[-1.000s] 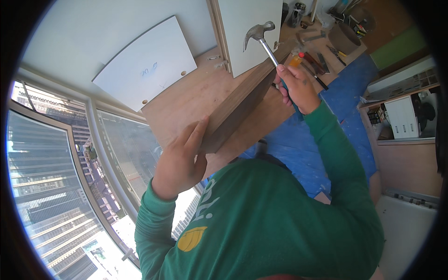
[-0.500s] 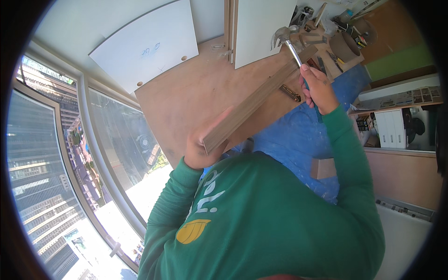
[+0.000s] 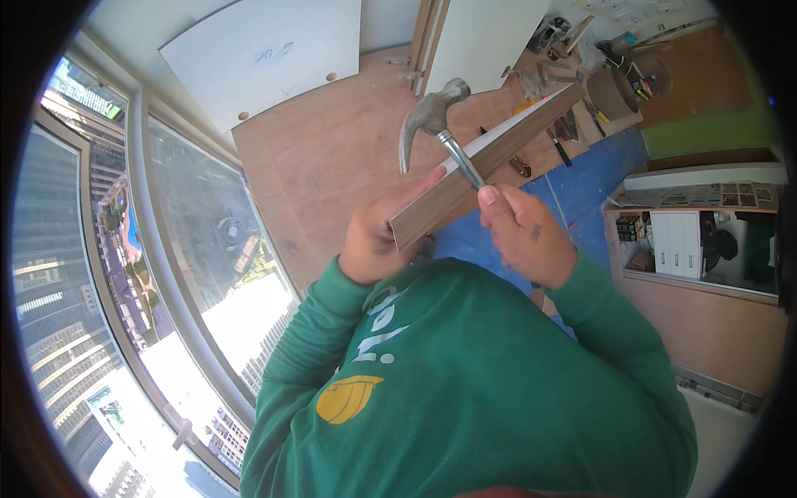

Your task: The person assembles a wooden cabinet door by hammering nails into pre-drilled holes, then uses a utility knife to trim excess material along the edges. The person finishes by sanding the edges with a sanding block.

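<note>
My left hand point(image 3: 375, 239) is closed around the near end of a long wood-grain strip point(image 3: 477, 176), which slants up and away to the right. Its upper long edge shows white; the fingers behind the strip are partly hidden. In my right hand point(image 3: 528, 231) is a claw hammer point(image 3: 433, 116), gripped by its handle with the thumb lying along it. The metal head is raised over the strip's left side, claw pointing down and left. From this view I cannot tell whether hammer and strip touch.
Below lies a brown wooden board point(image 3: 307, 174), with a white panel point(image 3: 274, 62) at its far side. Blue sheeting point(image 3: 594, 199) covers the floor at right. Hand tools and a round brown tub point(image 3: 613, 95) stand at the far right. A large window point(image 3: 195, 216) runs along the left.
The hammer in my right hand has come left and nearer, over the strip. The strip has tilted, so its white edge now shows, and my left hand has shifted slightly right.
</note>
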Tool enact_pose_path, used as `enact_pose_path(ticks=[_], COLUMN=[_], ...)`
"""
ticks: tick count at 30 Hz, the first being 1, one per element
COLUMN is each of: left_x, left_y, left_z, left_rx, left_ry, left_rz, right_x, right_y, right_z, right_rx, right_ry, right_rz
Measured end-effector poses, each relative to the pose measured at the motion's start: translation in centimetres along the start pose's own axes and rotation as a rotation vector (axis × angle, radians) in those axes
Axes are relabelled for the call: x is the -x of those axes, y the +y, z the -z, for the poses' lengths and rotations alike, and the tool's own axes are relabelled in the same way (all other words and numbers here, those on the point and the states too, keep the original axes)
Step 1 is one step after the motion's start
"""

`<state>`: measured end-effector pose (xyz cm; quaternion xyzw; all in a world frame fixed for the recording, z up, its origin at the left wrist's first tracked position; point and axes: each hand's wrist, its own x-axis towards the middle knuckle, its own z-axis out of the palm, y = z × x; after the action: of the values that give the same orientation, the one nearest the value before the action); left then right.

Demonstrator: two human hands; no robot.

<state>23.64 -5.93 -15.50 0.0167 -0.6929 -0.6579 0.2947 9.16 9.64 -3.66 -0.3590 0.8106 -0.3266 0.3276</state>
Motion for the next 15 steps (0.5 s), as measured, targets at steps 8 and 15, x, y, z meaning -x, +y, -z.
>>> enact_pose_path(ticks=[8, 15], left_x=[0.3, 0.4], left_y=[-1.0, -1.6], left_z=[0.7, -0.2], left_rx=[-0.182, -0.003], left_ry=[0.037, 0.042], left_rz=[-0.046, -0.078], right_x=[1.2, 1.6], right_y=[-2.4, -2.5], right_z=[-4.1, -5.6], right_rx=[0.024, 0.061], right_ry=[-0.108, -0.292], right_rz=[0.157, 0.234])
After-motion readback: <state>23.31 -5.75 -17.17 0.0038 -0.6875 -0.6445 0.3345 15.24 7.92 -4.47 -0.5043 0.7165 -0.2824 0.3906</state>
